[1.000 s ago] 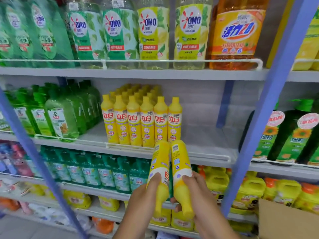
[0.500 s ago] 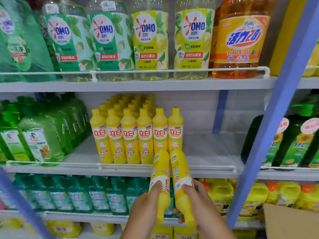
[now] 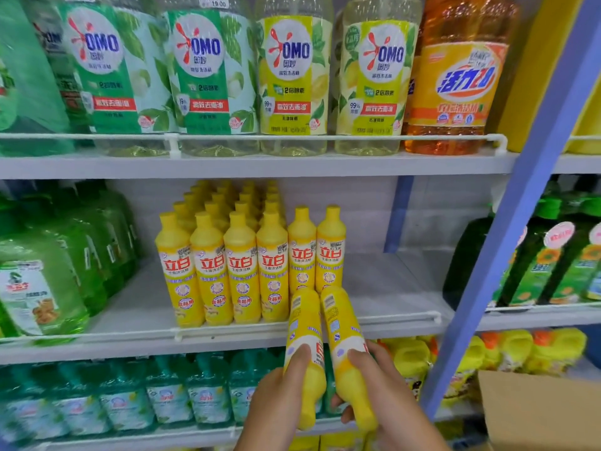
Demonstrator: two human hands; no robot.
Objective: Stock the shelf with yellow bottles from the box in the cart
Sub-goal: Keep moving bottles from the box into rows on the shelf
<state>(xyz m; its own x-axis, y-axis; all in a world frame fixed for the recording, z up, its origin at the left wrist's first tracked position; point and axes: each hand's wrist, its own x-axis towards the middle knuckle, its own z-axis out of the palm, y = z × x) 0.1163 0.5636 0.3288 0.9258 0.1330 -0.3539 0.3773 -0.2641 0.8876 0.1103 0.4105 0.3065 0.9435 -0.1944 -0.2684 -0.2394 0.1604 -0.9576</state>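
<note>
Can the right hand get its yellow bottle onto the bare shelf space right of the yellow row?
Probably yes. The right hand grips its yellow bottle just below the rail, and the bare shelf beside the yellow row looks free; only that rail needs clearing.

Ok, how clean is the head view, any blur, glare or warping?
Head view: wide-angle bowing bends the blue upright; green bottles at the left edge are smeared; yellow bottles in the centre read sharp; lighting is even and soft, with only small glints on the orange bottle.

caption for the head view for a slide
Left hand and right hand each raise a yellow bottle toward the middle shelf.
</note>
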